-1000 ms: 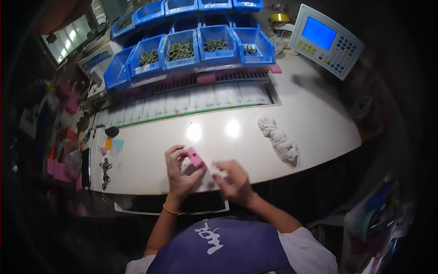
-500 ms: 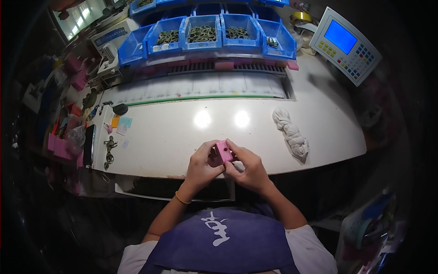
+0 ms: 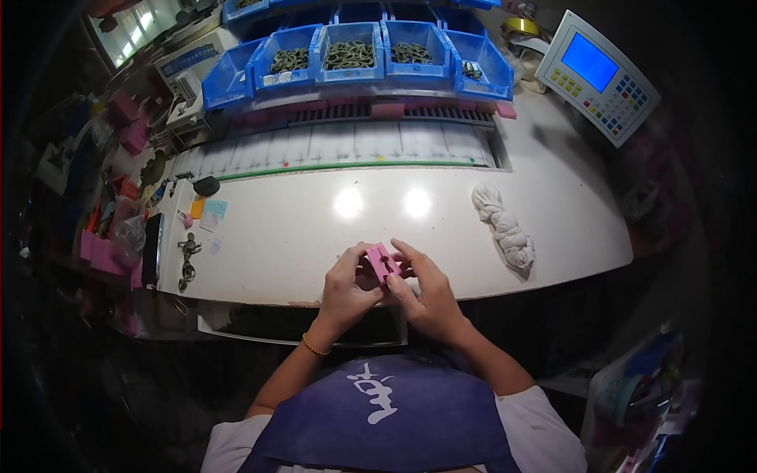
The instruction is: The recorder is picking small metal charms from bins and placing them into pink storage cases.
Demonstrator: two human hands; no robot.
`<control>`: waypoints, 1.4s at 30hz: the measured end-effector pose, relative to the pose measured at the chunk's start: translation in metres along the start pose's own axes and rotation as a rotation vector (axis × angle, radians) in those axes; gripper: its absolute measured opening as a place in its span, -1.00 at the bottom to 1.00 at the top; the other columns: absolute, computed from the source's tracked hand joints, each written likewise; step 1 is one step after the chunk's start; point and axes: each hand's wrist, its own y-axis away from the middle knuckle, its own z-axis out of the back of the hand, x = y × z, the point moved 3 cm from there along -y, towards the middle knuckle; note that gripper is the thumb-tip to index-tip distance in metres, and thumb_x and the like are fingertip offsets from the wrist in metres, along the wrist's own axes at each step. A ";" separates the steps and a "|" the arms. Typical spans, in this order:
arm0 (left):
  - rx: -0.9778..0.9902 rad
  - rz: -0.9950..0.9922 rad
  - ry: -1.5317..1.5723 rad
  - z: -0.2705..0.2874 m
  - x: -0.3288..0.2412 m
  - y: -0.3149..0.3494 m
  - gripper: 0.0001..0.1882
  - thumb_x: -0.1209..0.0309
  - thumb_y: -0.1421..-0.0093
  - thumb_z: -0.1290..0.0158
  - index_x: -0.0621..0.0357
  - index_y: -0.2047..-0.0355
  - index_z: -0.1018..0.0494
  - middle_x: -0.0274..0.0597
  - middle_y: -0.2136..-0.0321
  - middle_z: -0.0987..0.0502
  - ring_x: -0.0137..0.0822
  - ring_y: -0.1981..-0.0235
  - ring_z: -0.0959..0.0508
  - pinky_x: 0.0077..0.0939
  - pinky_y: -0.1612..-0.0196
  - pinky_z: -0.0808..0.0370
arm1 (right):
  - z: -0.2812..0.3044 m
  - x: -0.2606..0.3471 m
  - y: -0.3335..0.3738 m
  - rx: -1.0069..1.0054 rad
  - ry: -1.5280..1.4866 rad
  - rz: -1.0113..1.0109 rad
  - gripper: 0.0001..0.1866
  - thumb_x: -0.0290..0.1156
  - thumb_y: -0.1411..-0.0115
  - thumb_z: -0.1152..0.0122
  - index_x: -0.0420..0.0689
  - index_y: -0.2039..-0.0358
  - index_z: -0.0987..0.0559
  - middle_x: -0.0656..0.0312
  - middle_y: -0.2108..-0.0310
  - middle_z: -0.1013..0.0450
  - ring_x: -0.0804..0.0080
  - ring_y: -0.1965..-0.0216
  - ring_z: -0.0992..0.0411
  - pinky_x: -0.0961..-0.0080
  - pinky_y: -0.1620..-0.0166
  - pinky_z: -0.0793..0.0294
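Above the near edge of the white table, a small pink block (image 3: 378,262) with a dark hole and a notch in its face is tilted between my two hands. My left hand (image 3: 347,280) is closed around its left side. My right hand (image 3: 427,292) touches the lower right corner with the thumb, and its forefinger is lifted off the top. The fingers behind the block are partly hidden. I cannot tell whether the block is one piece or two halves.
Blue bins (image 3: 349,55) with small dark green pieces line the back, behind a pale marked strip (image 3: 339,147). A twisted white cloth (image 3: 505,229) lies right, below a keypad panel (image 3: 597,75). Dark green pieces (image 3: 188,260) lie left, and an open drawer (image 3: 300,335) sits below the edge.
The pink block has tilted, and its notch now shows. My right forefinger has come off its top edge. Coloured dots on the pale strip have shifted left.
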 end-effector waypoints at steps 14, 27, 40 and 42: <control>0.093 0.009 -0.156 0.002 -0.007 -0.008 -0.41 0.39 0.07 -0.42 0.26 0.04 -0.45 -0.08 0.24 -0.58 -0.21 0.24 -0.64 -0.39 0.14 -0.59 | -0.014 -0.039 -0.051 0.517 -0.244 -0.432 -0.57 -0.14 -0.49 0.18 -0.22 -0.08 -0.44 -0.01 0.27 -0.54 0.25 0.22 -0.53 0.37 0.05 -0.47; 0.214 0.187 0.097 0.003 -0.011 -0.004 -0.28 0.43 -0.04 -0.37 0.29 -0.21 -0.35 0.01 0.10 -0.57 -0.22 0.11 -0.66 -0.36 0.00 -0.59 | 0.010 -0.032 -0.021 0.447 -0.389 -0.438 -0.37 -0.23 -0.40 -0.07 -0.29 -0.36 -0.21 0.00 0.18 -0.48 0.28 0.16 -0.47 0.43 -0.02 -0.44; 0.093 0.124 -0.208 -0.007 -0.042 -0.008 -0.48 0.29 -0.38 -0.02 0.28 -0.27 -0.27 0.11 0.33 -0.61 -0.19 0.33 -0.65 -0.35 0.24 -0.56 | 0.005 -0.030 -0.013 0.348 -0.406 -0.320 -0.40 -0.35 -0.41 0.03 -0.25 -0.40 -0.17 -0.13 -0.06 -0.42 0.13 -0.06 -0.44 0.38 -0.17 -0.35; 0.074 0.148 -0.213 -0.010 -0.041 -0.009 -0.52 0.33 -0.39 0.01 0.26 -0.25 -0.28 0.13 0.35 -0.61 -0.12 0.36 -0.66 -0.32 0.27 -0.56 | 0.007 -0.027 -0.015 0.347 -0.393 -0.325 -0.42 -0.36 -0.40 0.04 -0.26 -0.38 -0.20 -0.14 -0.08 -0.42 0.12 -0.08 -0.43 0.37 -0.17 -0.35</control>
